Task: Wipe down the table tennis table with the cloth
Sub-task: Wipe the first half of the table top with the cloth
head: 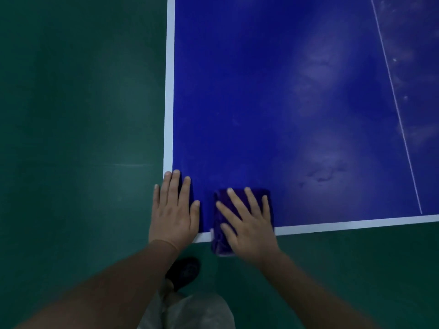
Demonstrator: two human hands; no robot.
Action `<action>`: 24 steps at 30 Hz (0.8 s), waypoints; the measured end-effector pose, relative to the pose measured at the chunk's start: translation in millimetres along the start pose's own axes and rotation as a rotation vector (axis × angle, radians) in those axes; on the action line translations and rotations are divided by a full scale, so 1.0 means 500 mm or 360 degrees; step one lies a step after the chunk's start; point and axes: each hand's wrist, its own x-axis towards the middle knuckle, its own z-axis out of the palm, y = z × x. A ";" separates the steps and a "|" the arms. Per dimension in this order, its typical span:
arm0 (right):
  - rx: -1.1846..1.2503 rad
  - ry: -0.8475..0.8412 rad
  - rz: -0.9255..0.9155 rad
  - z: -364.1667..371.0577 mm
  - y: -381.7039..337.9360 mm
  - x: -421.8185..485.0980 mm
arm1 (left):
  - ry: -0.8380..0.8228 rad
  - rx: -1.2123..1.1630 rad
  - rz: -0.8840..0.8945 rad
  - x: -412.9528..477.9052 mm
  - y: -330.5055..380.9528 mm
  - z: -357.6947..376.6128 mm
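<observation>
Pressing down on a folded purple cloth (221,245), the person's right hand (249,224) lay flat with its fingers straight and spread apart, curled round nothing. The cloth sat at the near edge of the blue table tennis table (261,91), just right of the table's near left corner. Its near end hung past the white end line (356,225) and over the green floor (71,115).

The left hand (174,210) rested palm down on that corner itself, just beside the cloth but not touching it. Its 4 fingers were straight and close together, the thumb held out toward the cloth, and it held nothing. The little finger reached out past the white side line (169,91), off the table's left edge.

Pale, cloudy smudges (318,67) marked the blue surface farther out and to the right of the hands, while the strip nearer the left side looked a deeper, more even blue. A thin white centre line (399,115) ran away from the near edge at the far right, with more dull marks beyond it.

Below the 2 bare forearms, 1 dark shoe (184,273) and light trousers (197,312) showed against the floor.
</observation>
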 end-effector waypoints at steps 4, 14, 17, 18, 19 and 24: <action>-0.0001 -0.0034 0.0185 -0.039 0.120 0.110 | 0.0025 0.0038 -0.0007 -0.002 0.006 0.001; 0.0037 0.0039 0.0085 -0.059 0.024 0.282 | 0.0077 -0.0128 -0.0069 0.002 -0.003 -0.001; 0.0025 -0.0110 -0.0139 -0.078 0.096 0.248 | 0.0050 -0.0113 -0.0051 0.005 -0.009 0.004; 0.0004 -0.0088 -0.0104 -0.087 0.115 0.281 | 0.0050 -0.0104 -0.0039 0.005 -0.010 0.004; 0.0003 -0.0052 -0.0003 -0.091 0.120 0.327 | 0.0045 -0.0091 -0.0034 0.005 -0.011 0.004; 0.0129 0.0095 0.0377 -0.066 0.032 0.378 | -0.0004 -0.0103 -0.0045 0.005 -0.008 -0.003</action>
